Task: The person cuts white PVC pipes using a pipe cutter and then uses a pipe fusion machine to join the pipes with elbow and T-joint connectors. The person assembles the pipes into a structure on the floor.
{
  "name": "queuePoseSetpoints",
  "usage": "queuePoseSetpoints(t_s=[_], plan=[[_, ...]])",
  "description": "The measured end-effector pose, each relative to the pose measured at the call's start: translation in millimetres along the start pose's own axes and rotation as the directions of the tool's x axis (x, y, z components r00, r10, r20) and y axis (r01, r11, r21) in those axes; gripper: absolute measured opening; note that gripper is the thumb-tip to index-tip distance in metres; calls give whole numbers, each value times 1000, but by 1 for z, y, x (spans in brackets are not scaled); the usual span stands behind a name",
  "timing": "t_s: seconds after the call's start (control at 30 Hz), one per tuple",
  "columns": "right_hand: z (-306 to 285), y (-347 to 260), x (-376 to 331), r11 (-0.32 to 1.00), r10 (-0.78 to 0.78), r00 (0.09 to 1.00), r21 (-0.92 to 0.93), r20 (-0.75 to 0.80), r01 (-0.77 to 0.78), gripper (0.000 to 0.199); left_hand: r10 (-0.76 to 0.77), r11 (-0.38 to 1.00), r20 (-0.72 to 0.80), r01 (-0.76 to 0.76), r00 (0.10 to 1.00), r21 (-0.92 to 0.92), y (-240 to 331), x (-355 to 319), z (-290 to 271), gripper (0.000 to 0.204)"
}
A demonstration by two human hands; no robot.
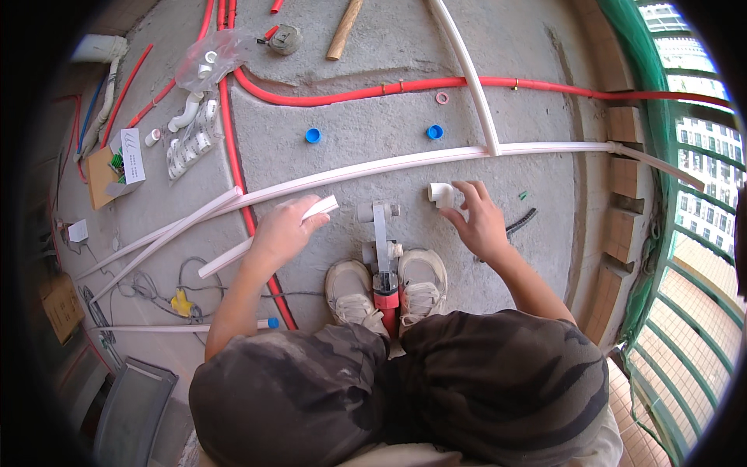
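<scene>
I squat on a concrete floor. My left hand grips a white plastic pipe that runs down to the left, its cut end sticking out toward the centre. My right hand holds a white elbow fitting by its side. Between my hands, a pipe welding tool with a red handle lies on the floor, its heating head pointing away from me. My two pale shoes flank the tool's handle.
Long white pipes cross the floor ahead, joined at a tee. Red conduits run in grooves. Two blue caps, bags of fittings, a cardboard box, a wooden handle, bricks and a green-netted railing at right.
</scene>
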State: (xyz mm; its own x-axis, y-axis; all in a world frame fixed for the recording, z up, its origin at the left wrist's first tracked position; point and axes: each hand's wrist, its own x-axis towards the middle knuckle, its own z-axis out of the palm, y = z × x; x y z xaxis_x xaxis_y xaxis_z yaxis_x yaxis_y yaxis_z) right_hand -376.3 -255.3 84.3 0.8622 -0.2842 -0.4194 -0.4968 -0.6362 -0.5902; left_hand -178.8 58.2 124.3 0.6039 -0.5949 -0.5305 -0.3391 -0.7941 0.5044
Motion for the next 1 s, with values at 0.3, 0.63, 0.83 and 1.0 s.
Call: queuePoseSetpoints(t_s=[0.3,0.63,0.83,1.0], plan=[[-25,-56,5,838,-145,954,545,264,-23,48,-77,997,22,77,997,-25,-20,-41,14,38],[-31,-66,-18,142,-671,555,820,491,-554,62,-10,998,84,15,996,-66,-11,-44,26,39],[-11,-58,-25,898,-439,899,-36,-10,438,41,112,993,175,-104,978,-54,-16,-51,24,39],[-8,-45,-35,472,46,925,808,376,-352,27,23,982,318,37,948,-183,-13,-52,9,34]])
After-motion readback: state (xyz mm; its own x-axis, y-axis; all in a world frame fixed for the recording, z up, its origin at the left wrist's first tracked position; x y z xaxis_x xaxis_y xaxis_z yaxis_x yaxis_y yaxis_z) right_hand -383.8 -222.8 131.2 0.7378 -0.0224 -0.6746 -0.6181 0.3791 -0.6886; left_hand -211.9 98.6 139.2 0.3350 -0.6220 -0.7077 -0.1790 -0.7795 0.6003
